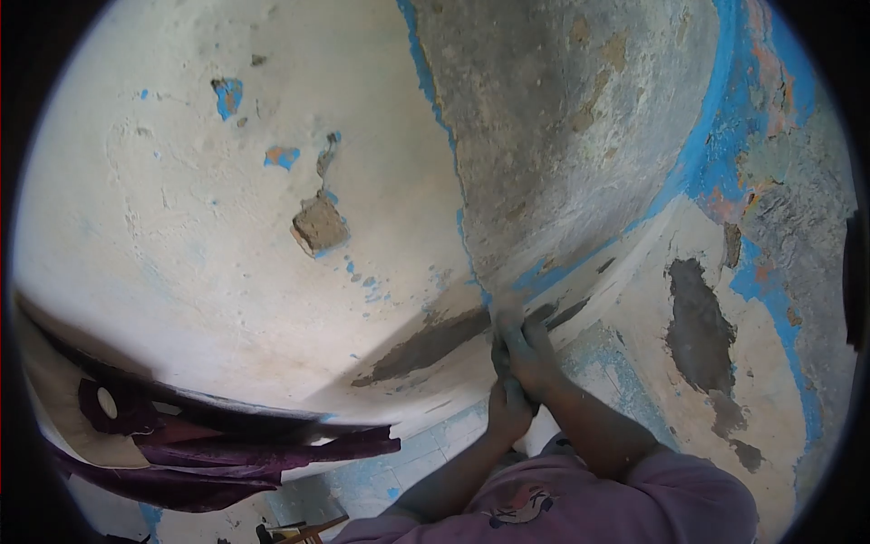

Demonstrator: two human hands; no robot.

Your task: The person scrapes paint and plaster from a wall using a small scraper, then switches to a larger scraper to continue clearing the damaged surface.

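Observation:
My right hand (527,352) is closed and reaches low on the wall, where the white paint (381,227) meets a stripped grey patch (544,118). Just below it, my left hand (511,410) is closed as well, close to the right hand's heel. Something slim and dark shows in part beside the fingers, but the hands and shadow hide its kind. A ragged blue paint edge (460,208) runs down the wall to the fingertips.
Chipped spots and a bare brown hole (319,223) mark the white wall. Purple cloth (208,462) lies at lower left, near a small wooden item (304,530). A pale blue and white floor (399,471) shows below. Another wall with a grey patch (700,326) stands at right.

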